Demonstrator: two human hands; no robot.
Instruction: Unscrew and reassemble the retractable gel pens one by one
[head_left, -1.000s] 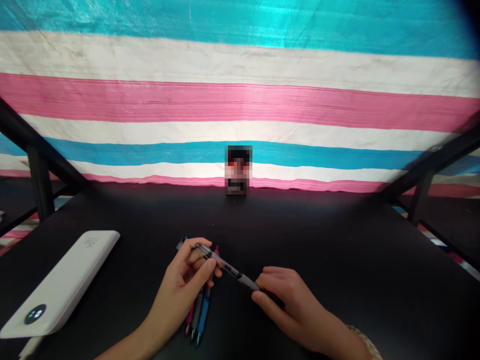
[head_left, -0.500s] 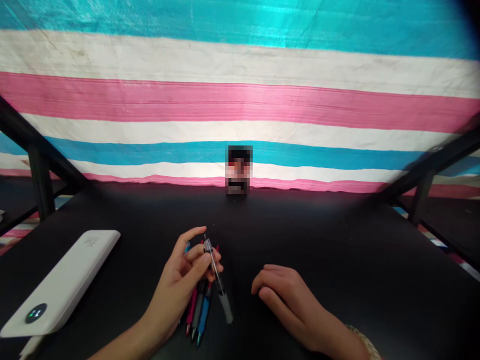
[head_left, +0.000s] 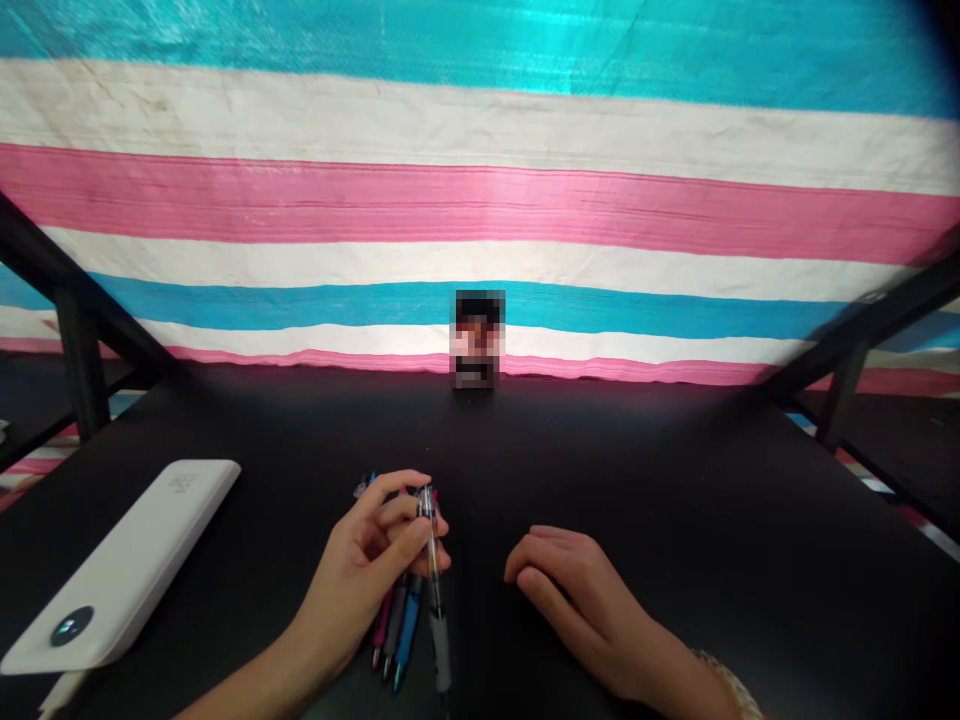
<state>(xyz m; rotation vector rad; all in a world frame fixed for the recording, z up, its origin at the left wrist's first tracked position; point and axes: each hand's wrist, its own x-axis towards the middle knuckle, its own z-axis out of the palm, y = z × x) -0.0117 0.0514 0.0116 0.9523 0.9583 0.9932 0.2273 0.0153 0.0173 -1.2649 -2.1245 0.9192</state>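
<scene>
Between thumb and fingers, my left hand (head_left: 375, 555) holds a clear ballpoint pen (head_left: 433, 560) with a grey grip. Its point faces down toward me, and my index fingertip lies on the push button at the top. Beneath that hand several other pens lie side by side on the black table (head_left: 637, 450): a pink pen (head_left: 382, 632), a grey pen (head_left: 395, 632) and a blue pen (head_left: 408, 628) show, their upper parts mostly covered by my fingers. My right hand (head_left: 577, 600) rests on the table at the right, fingers curled together, with nothing visible in it.
A white power bank (head_left: 142, 560) with a small round display lies at the left, a cable at its near end. Toward the back stands a small pixelated object (head_left: 477, 340). Black metal bars (head_left: 82, 290) flank the table, and a striped tarp (head_left: 480, 200) hangs behind.
The clear pen has swung to a more upright angle, its point closer to me. My left index finger has come down onto its button. My right hand has barely moved.
</scene>
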